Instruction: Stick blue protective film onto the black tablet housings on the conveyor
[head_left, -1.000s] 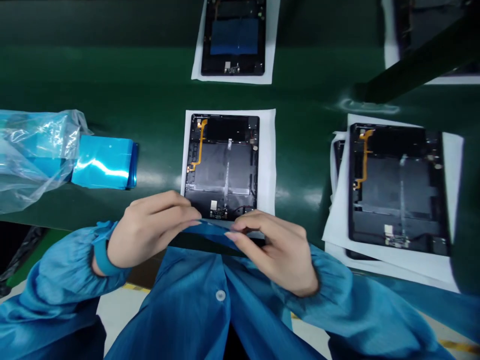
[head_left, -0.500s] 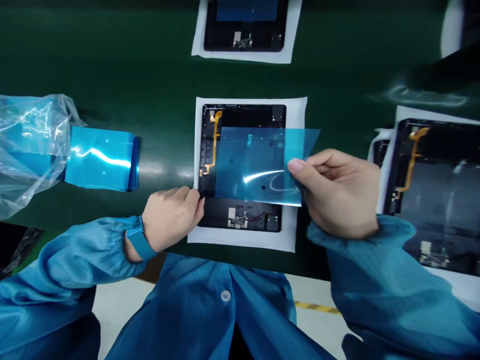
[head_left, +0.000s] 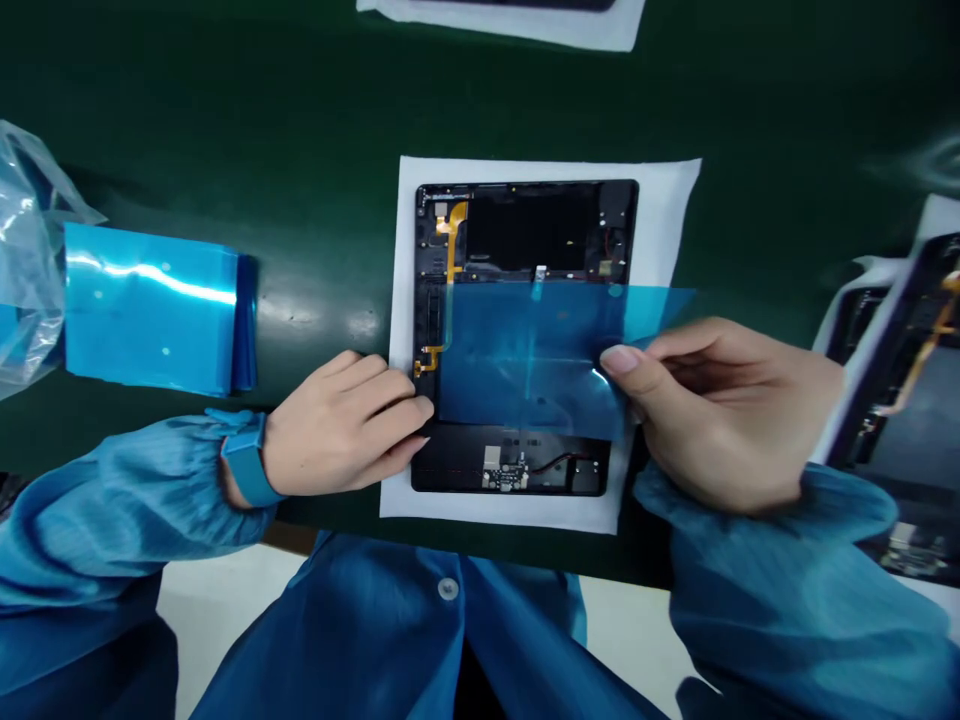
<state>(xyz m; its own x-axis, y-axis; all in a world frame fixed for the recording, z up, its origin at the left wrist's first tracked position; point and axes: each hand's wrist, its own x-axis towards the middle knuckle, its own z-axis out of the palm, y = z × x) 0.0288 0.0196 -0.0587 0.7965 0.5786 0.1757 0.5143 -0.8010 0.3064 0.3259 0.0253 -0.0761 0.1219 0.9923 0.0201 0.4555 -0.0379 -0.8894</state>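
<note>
Right fingers [head_left: 624, 360] pinch blue film [head_left: 517, 350]; left fingers [head_left: 401, 405] at tablet [head_left: 450, 462], grip unclear; circuit board [head_left: 507, 474] unreadable.

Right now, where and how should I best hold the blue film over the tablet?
Probably pinch the blue film by its right edge, fingers coming from the right: its upper right corner juts past the tablet, while most of the sheet spreads over it. The right hand grips that edge.

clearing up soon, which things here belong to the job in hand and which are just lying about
In the job:
blue film, pinched by the right hand
open black device, left hand at its edge
white sheet under it
film stack, likely supply

Apparently just lying about:
clear plastic bag
another device, far right
</note>
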